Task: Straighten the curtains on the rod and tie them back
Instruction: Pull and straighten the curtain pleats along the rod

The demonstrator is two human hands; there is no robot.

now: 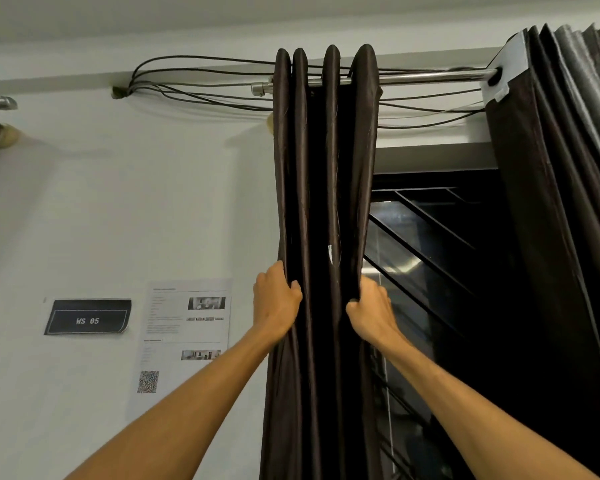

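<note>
A dark brown curtain panel [321, 168] hangs in tight folds from a chrome rod [430, 77], bunched near the rod's left end. My left hand [276, 301] grips the panel's left edge at about mid-height. My right hand [373, 306] grips its right edge at the same level. A second dark curtain [561, 188] hangs gathered at the far right end of the rod.
Several black cables [194, 77] run along the wall behind the rod. A dark window with bars [430, 244] lies between the curtains. A "WS 05" sign [88, 317] and a printed sheet [184, 330] are stuck on the white wall at left.
</note>
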